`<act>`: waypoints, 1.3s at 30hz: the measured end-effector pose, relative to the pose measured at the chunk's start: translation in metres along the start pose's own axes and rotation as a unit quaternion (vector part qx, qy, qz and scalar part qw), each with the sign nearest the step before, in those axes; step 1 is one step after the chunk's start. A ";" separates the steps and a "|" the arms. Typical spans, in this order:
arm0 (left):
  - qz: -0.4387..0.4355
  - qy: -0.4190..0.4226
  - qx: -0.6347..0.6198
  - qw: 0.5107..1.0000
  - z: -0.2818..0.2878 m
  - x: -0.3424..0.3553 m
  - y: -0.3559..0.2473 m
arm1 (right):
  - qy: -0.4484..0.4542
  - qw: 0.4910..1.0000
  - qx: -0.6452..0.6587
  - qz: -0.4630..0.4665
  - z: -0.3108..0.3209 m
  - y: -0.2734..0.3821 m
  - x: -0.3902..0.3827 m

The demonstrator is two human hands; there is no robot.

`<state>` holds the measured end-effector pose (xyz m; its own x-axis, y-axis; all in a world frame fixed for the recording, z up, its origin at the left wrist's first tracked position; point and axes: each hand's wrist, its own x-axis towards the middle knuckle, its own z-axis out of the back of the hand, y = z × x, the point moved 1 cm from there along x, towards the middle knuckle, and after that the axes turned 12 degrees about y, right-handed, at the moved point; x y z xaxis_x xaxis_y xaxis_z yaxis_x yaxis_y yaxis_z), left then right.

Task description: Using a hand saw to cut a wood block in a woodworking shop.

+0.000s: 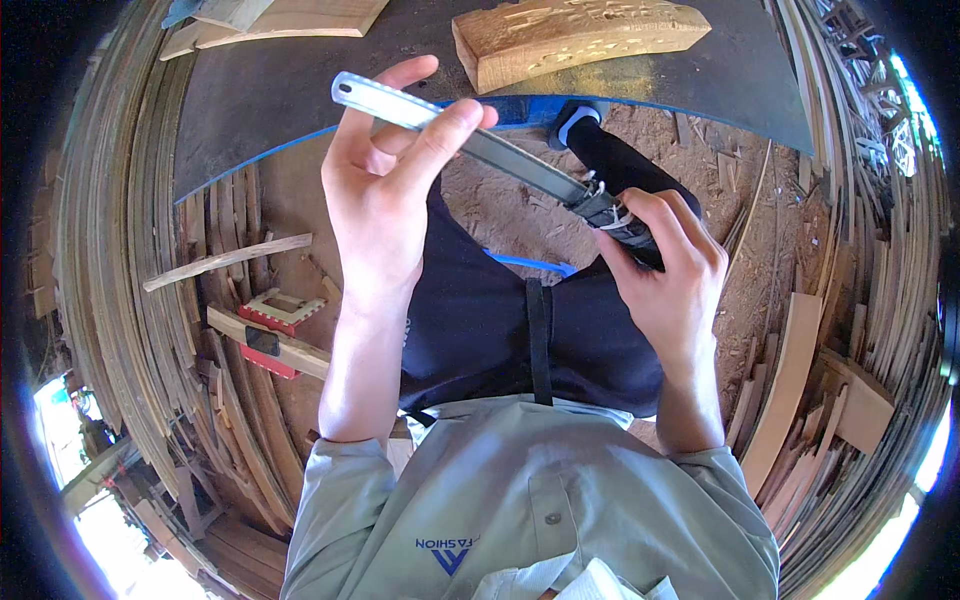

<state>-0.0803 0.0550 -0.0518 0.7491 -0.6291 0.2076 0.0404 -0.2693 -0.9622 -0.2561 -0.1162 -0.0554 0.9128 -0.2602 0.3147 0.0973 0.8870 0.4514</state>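
Note:
A long, flat metal blade, like a hacksaw blade with a hole near its rounded end, slants across in front of me above my lap. My left hand pinches its far-left part between thumb and fingers, with the index finger raised behind it. Around the black wrapped handle, bound with thin pale ties, my right hand is closed; its fingers hide the handle's near end. Past the blade, a carved wooden block with a gouged upper face lies on the dark tabletop.
Flat wooden boards lie at the table's far left. Stacked wood strips line the left, with more planks at right. A red-and-cream box sits low at left under a wooden piece. Sawdust covers the ground.

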 end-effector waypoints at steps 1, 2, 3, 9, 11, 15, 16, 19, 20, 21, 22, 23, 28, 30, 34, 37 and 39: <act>0.004 -0.012 -0.009 1.000 0.001 0.000 0.001 | 0.004 1.000 0.004 -0.001 0.000 0.001 0.000; 0.005 -0.010 -0.010 1.000 0.003 0.001 0.000 | 0.008 1.000 0.008 -0.002 0.000 0.001 0.000; 0.014 0.000 -0.011 1.000 0.005 0.002 -0.003 | 0.008 1.000 0.007 -0.004 0.001 0.000 -0.001; 0.034 0.018 -0.013 0.999 -0.006 -0.003 -0.005 | 0.003 1.000 0.003 -0.010 0.001 -0.001 0.000; 0.029 0.015 0.014 0.999 -0.006 -0.005 -0.002 | 0.029 0.999 0.011 -0.024 0.003 -0.001 -0.001; 0.045 0.013 0.026 0.999 0.000 -0.004 0.002 | 0.003 1.000 0.003 -0.002 0.001 0.000 -0.001; 0.046 0.007 0.013 0.999 0.000 -0.003 0.004 | 0.007 1.000 0.002 -0.001 0.001 0.000 -0.001; 0.056 0.004 -0.023 0.998 -0.001 -0.003 0.003 | 0.011 1.000 -0.003 -0.004 0.001 -0.001 -0.002; 0.057 0.005 -0.023 0.998 -0.002 -0.004 0.004 | 0.011 1.000 -0.008 -0.005 0.000 -0.002 -0.002; 0.052 0.006 -0.018 0.998 -0.004 -0.007 0.005 | 0.011 1.000 -0.008 -0.006 0.000 -0.002 -0.002; 0.047 0.008 -0.014 0.999 -0.005 -0.009 0.006 | 0.008 1.000 -0.005 -0.003 0.000 -0.002 -0.001; 0.049 0.009 -0.014 0.999 -0.005 -0.010 0.008 | 0.005 1.000 -0.003 0.000 0.000 -0.002 -0.001; 0.072 -0.017 0.037 0.997 -0.001 -0.009 0.010 | 0.015 1.000 -0.004 0.003 0.000 0.001 0.000; 0.073 -0.011 0.006 0.997 -0.001 -0.009 0.007 | 0.021 1.000 -0.001 0.008 0.000 0.001 0.000; 0.070 0.042 -0.030 0.996 -0.007 -0.014 0.006 | 0.020 1.000 0.006 -0.005 0.005 0.001 0.001; 0.075 0.076 -0.017 0.994 -0.011 -0.017 0.009 | 0.033 0.999 0.011 -0.014 0.006 0.001 0.000; 0.070 0.063 -0.020 0.995 -0.013 -0.018 0.007 | 0.035 0.999 0.015 -0.014 0.006 0.001 -0.001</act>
<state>-0.1014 0.0550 -0.0603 0.6570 -0.7479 0.0951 -0.0866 -0.2002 -0.9759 -0.2590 -0.1175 -0.0503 0.9359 -0.2554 0.2426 0.1116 0.8681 0.4837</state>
